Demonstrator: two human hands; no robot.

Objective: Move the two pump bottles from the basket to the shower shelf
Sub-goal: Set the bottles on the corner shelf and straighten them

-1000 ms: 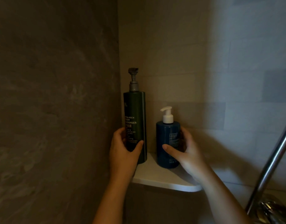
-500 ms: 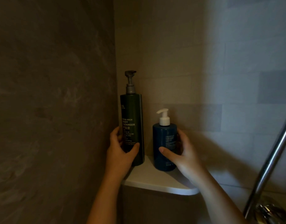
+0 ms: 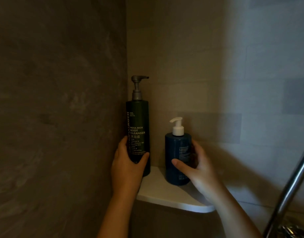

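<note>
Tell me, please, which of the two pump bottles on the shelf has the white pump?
The shorter blue bottle, held in the right hand. The taller dark green bottle, in the left hand by the corner, has a grey pump.

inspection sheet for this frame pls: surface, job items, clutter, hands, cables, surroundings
Surface: white corner shelf, both bottles standing on it.
Job's things: tall dark green pump bottle in the corner; short blue pump bottle to its right; both upright, apart.
Clutter: nothing seen.
Grippers: left hand wrapped around the green bottle; right hand around the blue one.
Cables: nothing seen.
Surroundings: dim tiled walls; metal rail lower right.
</note>
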